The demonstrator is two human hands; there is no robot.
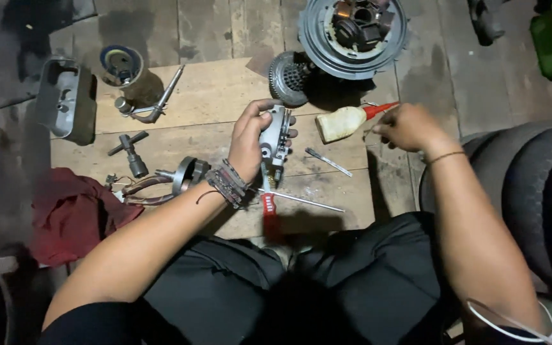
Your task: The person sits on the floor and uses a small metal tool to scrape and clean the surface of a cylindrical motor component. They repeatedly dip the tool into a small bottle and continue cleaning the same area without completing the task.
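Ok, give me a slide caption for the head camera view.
Left hand grips a small metal part over a wooden board; right hand touches a red-tipped bottle.

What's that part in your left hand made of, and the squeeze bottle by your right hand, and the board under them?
The part in the left hand looks like bare cast metal, grey with a dull shine. The squeeze bottle near the right hand seems soft cream plastic with a red nozzle. The board is pale, grainy unfinished wood.

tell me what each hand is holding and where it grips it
The left hand wraps around the side of a small grey metal part, held upright. The right hand is closed by the bottle's red nozzle; whether it holds anything cannot be told.
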